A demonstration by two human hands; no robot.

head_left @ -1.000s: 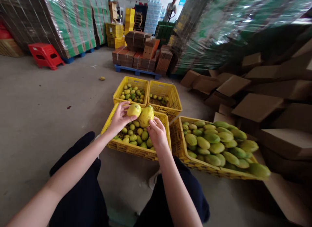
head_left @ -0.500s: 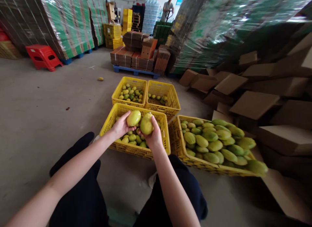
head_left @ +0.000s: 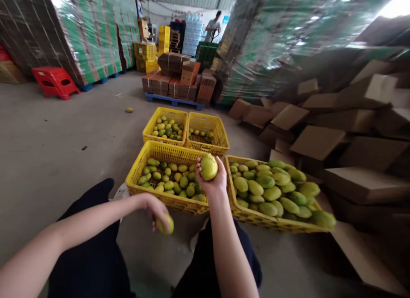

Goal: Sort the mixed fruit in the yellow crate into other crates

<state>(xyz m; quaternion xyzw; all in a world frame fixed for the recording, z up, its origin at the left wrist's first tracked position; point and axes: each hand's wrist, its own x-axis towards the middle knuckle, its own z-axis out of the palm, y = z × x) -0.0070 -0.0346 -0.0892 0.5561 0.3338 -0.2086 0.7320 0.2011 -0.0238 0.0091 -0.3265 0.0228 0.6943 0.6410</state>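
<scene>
In my right hand (head_left: 214,178), held up over the right end of the near yellow crate (head_left: 136,172), is a rounded yellow-green papaya (head_left: 209,167), its nubbed end upward. My left hand (head_left: 156,210) hangs low in front of that crate, slightly blurred. Its fingers curl over a second yellow-green papaya (head_left: 167,224), partly hidden by them. Inside the near crate lie several green and yellow papayas (head_left: 183,182) in a loose layer. Right beside it, a yellow crate (head_left: 229,178) is heaped above its rim with larger green-yellow papayas (head_left: 272,194).
Two more yellow crates, the left one (head_left: 147,129) and the right one (head_left: 224,135), hold fruit behind. Cardboard boxes (head_left: 317,142) pile up on the right. A red stool (head_left: 55,81), a loose fruit (head_left: 129,110) and a blue pallet (head_left: 174,100) stand or lie farther off. A person (head_left: 214,27) is at the back.
My hands have parted: the left swung down with its papaya to the crate's front, while the right stays raised with the other. The camera view has tilted up slightly.
</scene>
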